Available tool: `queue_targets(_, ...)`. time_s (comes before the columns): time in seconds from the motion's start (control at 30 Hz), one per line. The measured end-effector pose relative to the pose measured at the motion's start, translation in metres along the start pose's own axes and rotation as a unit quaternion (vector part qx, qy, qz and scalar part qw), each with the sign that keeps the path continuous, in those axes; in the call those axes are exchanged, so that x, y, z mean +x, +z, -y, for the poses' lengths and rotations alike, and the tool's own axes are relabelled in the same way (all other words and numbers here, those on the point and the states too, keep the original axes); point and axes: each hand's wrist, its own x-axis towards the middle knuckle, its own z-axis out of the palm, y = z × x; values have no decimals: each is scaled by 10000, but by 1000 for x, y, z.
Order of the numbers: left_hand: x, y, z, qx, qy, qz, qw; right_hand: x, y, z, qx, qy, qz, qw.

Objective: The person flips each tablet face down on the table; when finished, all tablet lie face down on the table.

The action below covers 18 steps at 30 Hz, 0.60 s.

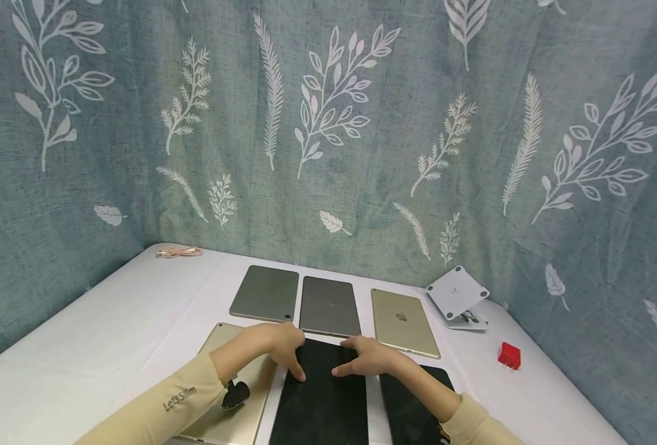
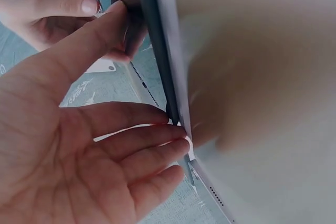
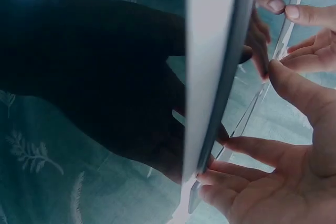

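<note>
Blk-screen tablet [image 1: 322, 402] lies glass-up at 6 o'clock on table [image 1: 111, 346]; L hand [image 1: 283, 346] at its 11, R hand [image 1: 369, 356] at its 1, fingers spread wide, no firm grip shown. Prob. stiff, lightish, slick, w/ fragile glass: hold edges approx. 9 & 3 o'clock.

Soft, even light brightens the head view's white table [image 1: 100, 334] (the middle black tablet [image 1: 322, 408] reads nearly featureless), while a blurred reflection smears the pale tablet [image 2: 289, 82] in the left wrist view and white glare marks the dim right wrist view's upper-left corner.
</note>
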Motion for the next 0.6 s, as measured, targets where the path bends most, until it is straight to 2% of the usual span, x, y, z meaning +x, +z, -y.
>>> queue_targets(0.1, 1, 2, 0, -7, -27, 21, 10000, -5, 1, -6, 17, 95, -115, 9999)
queue_targets(0.23, 2, 3, -1, 37, 91, 30, 9999, -11, 1, -12, -39, 159, -278, 9995)
queue_targets(0.43, 1, 3, -3, 5, 97, -2, 10000, -18, 0, -12, -56, 296, -544, 9981)
queue_targets(0.6, -1, 2, -4, -105, 31, -40, 9999, -19, 0, -11, -19, 96, -681, 9976)
